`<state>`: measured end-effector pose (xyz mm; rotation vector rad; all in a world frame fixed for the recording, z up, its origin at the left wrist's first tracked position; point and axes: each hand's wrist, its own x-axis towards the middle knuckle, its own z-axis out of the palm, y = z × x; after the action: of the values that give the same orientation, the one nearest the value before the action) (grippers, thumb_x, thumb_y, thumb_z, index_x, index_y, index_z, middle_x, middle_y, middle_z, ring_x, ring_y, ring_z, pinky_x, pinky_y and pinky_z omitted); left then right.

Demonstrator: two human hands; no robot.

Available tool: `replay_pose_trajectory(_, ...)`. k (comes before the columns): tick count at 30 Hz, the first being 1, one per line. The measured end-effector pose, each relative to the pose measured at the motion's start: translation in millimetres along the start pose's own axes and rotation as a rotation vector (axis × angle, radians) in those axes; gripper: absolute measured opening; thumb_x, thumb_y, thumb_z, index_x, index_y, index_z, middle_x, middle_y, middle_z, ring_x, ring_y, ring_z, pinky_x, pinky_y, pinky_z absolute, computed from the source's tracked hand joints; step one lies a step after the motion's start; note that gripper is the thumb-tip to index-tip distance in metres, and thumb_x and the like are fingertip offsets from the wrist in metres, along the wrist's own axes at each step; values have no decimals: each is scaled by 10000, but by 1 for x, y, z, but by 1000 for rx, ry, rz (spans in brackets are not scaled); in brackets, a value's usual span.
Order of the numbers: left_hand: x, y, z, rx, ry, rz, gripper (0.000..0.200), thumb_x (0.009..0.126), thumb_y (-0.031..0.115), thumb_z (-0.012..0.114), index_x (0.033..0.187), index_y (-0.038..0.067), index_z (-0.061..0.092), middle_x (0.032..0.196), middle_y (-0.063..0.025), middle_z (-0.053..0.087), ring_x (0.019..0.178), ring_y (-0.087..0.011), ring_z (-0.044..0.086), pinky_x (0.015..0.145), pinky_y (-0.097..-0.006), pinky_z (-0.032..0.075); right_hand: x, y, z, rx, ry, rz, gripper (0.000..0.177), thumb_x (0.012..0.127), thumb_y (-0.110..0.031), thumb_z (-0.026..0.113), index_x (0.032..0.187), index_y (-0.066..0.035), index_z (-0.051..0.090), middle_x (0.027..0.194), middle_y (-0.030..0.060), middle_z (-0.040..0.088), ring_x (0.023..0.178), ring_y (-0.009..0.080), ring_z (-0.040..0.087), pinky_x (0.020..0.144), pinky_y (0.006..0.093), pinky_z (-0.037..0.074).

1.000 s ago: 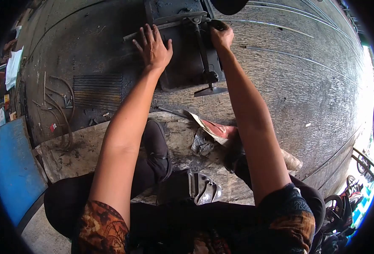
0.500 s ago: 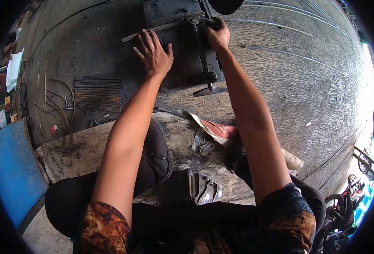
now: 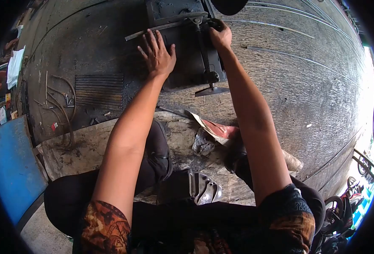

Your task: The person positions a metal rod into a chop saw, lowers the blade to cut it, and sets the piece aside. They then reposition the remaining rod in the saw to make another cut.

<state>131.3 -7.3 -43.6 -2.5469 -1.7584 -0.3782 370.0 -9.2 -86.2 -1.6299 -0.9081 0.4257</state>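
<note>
A dark metal machine [image 3: 182, 63] with a box-like base stands on the floor ahead of me, with a threaded rod [image 3: 203, 48] along its right part. A thin metal strip [image 3: 170, 25] lies across its top at a slant. My left hand [image 3: 159, 59] rests flat on the base with fingers spread, its fingertips at the strip's lower edge. At the machine's right side, my right hand [image 3: 221, 37] has its fingers curled round a dark part beside the rod's upper end; what exactly it grips is hidden. A flat dark foot-like piece [image 3: 211, 91] sits at the rod's near end.
Several thin dark bars [image 3: 99, 90] lie side by side at left, near bent rods [image 3: 62, 101]. Long metal rods [image 3: 288, 53] stretch across the floor at right. A blue panel [image 3: 13, 165] stands lower left. A ridged metal piece [image 3: 206, 188] lies between my legs.
</note>
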Motion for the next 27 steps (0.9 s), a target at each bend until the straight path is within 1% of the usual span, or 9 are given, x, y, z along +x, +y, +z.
replay_pose_trajectory(8,0,4,-6,-91,-119,-56,775,971,476,446,1553,59,151,1632,-165,-11,1466,-428,173,1155,-634,128,-5,-14,-4,1,54,82,349,725,-197,661,1032,-43,721,985,163,727,957,282,701,883,358,522)
replay_pose_trajectory(12,-1,5,0,-96,-3,-12,777,960,416,499,1556,75,136,1618,-212,-24,1425,-454,266,1157,-571,215,0,-5,-4,25,147,124,339,733,-177,657,1023,-11,716,970,168,730,950,291,703,871,355,525)
replay_pose_trajectory(14,0,3,3,-131,43,13,780,956,383,521,1557,79,127,1612,-228,-32,1422,-453,274,1152,-546,258,11,-1,-5,128,359,475,324,751,-163,653,1003,33,708,966,168,731,903,283,704,859,357,524)
replay_pose_trajectory(15,2,3,3,-174,28,11,780,953,352,534,1556,78,122,1608,-239,-39,1406,-459,300,1110,-524,335,26,24,-5,340,296,587,337,798,-185,682,1001,84,677,938,164,719,830,268,686,785,388,538)
replay_pose_trajectory(16,2,4,5,-219,9,12,782,950,321,547,1556,78,117,1603,-249,-46,1389,-465,326,1068,-501,412,32,-2,-15,561,268,846,368,841,-218,718,1018,97,650,925,161,692,773,248,657,687,410,542)
replay_pose_trajectory(18,4,9,-7,-232,-43,-11,766,949,322,527,1553,73,128,1606,-240,-40,1403,-460,301,1043,-483,449,36,2,-15,724,186,841,406,862,-248,747,1033,99,625,943,164,670,770,247,650,625,407,537)
replay_pose_trajectory(22,7,5,-4,-250,-61,-20,758,949,327,508,1551,64,130,1609,-224,-35,1426,-428,274,1020,-453,490,44,13,-7,754,241,960,383,863,-238,758,1015,89,629,966,166,670,774,242,653,639,399,540)
replay_pose_trajectory(24,6,7,-9,-235,-82,-35,760,948,328,509,1547,50,134,1610,-222,-28,1428,-418,276,1022,-451,488,51,35,-4,734,153,935,285,956,-203,640,1100,25,550,939,139,637,781,272,667,669,437,603)
replay_pose_trajectory(27,6,6,-6,-213,-79,-35,766,946,334,511,1537,15,141,1611,-219,-10,1430,-404,281,1028,-440,483,58,50,-2,705,142,986,272,958,-198,637,1105,15,551,931,127,635,773,265,662,665,431,602)
